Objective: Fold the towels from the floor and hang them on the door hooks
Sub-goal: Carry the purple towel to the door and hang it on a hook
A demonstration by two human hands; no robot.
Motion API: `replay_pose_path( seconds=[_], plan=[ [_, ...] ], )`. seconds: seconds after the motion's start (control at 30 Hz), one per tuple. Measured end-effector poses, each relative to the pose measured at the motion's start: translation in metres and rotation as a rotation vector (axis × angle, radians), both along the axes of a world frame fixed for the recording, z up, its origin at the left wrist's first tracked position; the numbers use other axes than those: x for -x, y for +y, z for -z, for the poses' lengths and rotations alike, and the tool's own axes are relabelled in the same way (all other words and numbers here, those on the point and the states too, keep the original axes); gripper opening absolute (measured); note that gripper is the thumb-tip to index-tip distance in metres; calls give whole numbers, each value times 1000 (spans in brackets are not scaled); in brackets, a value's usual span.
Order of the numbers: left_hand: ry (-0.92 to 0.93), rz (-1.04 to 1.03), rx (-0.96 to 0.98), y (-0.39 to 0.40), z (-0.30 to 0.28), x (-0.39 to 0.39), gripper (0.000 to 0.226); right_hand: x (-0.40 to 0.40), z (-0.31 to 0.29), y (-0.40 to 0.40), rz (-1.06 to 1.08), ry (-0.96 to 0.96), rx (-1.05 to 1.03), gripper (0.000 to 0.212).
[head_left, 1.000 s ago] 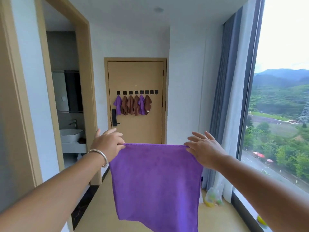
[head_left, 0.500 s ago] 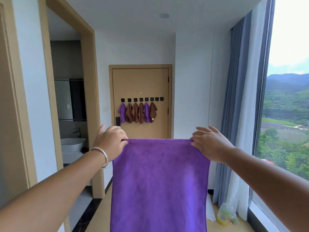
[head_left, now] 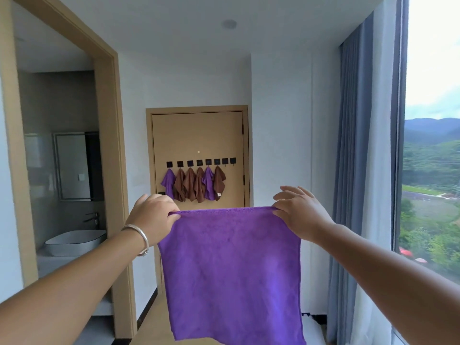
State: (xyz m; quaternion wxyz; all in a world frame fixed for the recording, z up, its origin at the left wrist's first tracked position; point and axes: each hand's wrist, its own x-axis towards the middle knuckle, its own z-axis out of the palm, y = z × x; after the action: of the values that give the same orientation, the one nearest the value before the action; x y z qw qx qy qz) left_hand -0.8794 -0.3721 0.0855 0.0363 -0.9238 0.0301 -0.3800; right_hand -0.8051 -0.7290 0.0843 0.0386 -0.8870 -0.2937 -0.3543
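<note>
A person holds a purple towel [head_left: 231, 275] spread open at chest height, left hand [head_left: 153, 221] and right hand [head_left: 300, 214] each pinching a top corner — unfolded yet. Six towels [head_left: 194, 184] already hang on the door hooks [head_left: 201, 162]; two hooks remain bare.

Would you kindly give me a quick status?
Left hand, right hand pinching purple towel top corners. Unfolded, hanging flat. Two hooks free.
</note>
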Motion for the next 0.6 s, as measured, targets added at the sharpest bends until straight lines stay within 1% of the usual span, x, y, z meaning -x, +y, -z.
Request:
replay_pose_path(
  seconds=[0.3,0.47,0.6],
  plan=[
    [34,-37,-5,19,-1,-134,19,-136,0,23,14,-28,10,30],
    [33,-29,8,45,-1,-222,19,-224,4,52,39,-71,13,28],
    [23,-15,30,78,-9,-298,21,-297,-5,85,56,-85,18,28]
  ],
)
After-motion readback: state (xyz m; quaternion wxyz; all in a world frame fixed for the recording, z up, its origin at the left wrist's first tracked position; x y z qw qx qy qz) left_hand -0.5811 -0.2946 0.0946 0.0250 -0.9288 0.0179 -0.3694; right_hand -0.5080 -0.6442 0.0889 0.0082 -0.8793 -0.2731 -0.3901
